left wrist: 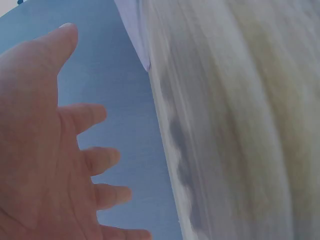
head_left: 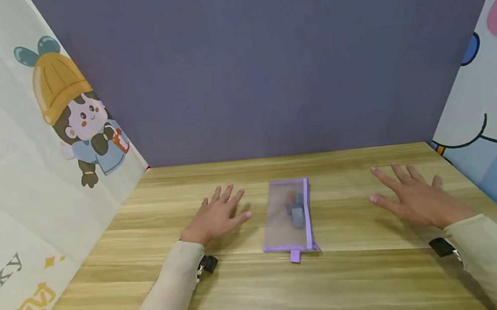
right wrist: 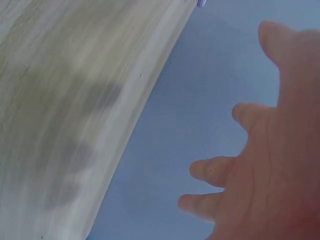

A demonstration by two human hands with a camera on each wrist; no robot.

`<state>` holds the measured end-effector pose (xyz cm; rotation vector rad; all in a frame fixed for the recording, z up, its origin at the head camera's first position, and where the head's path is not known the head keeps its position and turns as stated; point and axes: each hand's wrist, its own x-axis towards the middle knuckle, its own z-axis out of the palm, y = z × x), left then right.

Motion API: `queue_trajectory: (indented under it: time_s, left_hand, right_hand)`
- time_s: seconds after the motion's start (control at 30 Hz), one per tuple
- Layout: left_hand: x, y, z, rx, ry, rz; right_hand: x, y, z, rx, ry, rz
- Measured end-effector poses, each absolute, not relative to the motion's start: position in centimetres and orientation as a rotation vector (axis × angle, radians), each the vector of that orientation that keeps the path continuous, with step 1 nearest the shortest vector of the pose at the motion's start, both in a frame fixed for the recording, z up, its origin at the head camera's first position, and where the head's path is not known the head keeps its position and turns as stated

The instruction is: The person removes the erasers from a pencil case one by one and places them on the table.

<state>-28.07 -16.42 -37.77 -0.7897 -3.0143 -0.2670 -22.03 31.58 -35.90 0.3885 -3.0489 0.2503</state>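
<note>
A mesh zipper pouch (head_left: 277, 222) with purple edging lies flat on the wooden table, its short side toward me. Through the mesh show several small blocks (head_left: 297, 217), grey-blue and reddish. A purple tab (head_left: 295, 256) sticks out at its near edge. To the left of the pouch my left hand (head_left: 216, 218) hovers palm down, fingers spread, holding nothing. My right hand (head_left: 419, 201) is farther off on the right side, likewise spread and holding nothing. Both wrist views show the palms bare, with the left hand (left wrist: 45, 140) and right hand (right wrist: 265, 150) apart from the tabletop.
The wood-grain table (head_left: 333, 286) runs back to a dark blue-grey panel (head_left: 266, 63). A white sheet with a cartoon child (head_left: 87, 115) borders the left side, and one with a pig-nosed cartoon (head_left: 486, 102) borders the right.
</note>
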Motion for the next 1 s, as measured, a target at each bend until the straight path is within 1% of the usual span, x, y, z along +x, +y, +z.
queue_trajectory:
  time_s: [0.1,0.23,0.33,0.57,0.73,1.0]
  left_hand:
    - [-28.1,-16.3,-37.8,-0.805,-2.994,-0.281]
    - [-28.0,-16.2,-38.1,-0.823,-2.980,-0.306]
    - [-27.8,-16.2,-38.2,-0.844,-2.980,-0.304]
    - [-28.1,-15.9,-38.1,-0.920,-2.931,-0.243]
    - [-28.5,-15.2,-37.7,-0.943,-2.961,-0.341]
    - [-28.2,-14.8,-37.7,-0.978,-2.965,-0.544]
  right_hand:
    - [-22.1,31.5,-35.7,0.411,-3.047,0.269]
    - [-22.0,31.2,-35.7,0.499,-3.076,0.427]
    - [-21.9,30.8,-36.1,0.563,-3.094,0.562]
    - [-22.1,29.8,-37.4,0.652,-3.026,0.670]
    - [-22.1,29.3,-37.2,0.678,-2.978,0.853]
    - [-22.3,28.7,-37.1,0.684,-2.980,0.952]
